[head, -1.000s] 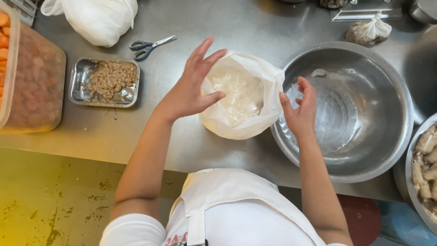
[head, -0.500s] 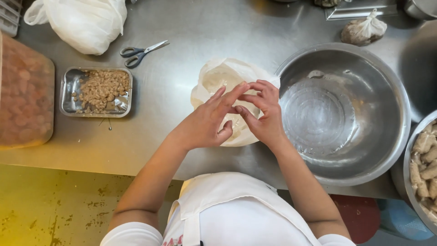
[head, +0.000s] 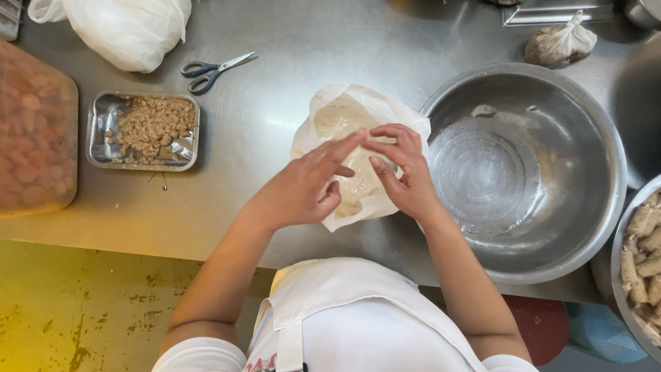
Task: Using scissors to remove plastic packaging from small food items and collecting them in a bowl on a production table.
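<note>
A clear plastic bag (head: pixel 337 114) with pale, creamy stuff inside lies open on the steel counter (head: pixel 323 41), just left of a large steel bowl (head: pixel 592 138). My left hand (head: pixel 303 186) hovers over the bag's near side, fingers stretched toward its middle. My right hand (head: pixel 403 169) rests on the bag's right edge, fingertips meeting those of the left hand above the contents. Whether either hand pinches the plastic is hard to tell. The bowl holds only a wet film and a small scrap.
A small steel tray (head: pixel 103 114) of brown minced bits sits at left, scissors (head: pixel 210 69) behind it. A big white bag (head: pixel 131 31), a pink-filled plastic tub (head: pixel 34 145), a small knotted bag (head: pixel 559 43) and another bowl of rolled pieces (head: pixel 644 255) ring the counter.
A second ago my hands were apart at the bag's two sides. They have come together over the bag, fingertips touching above its contents.
</note>
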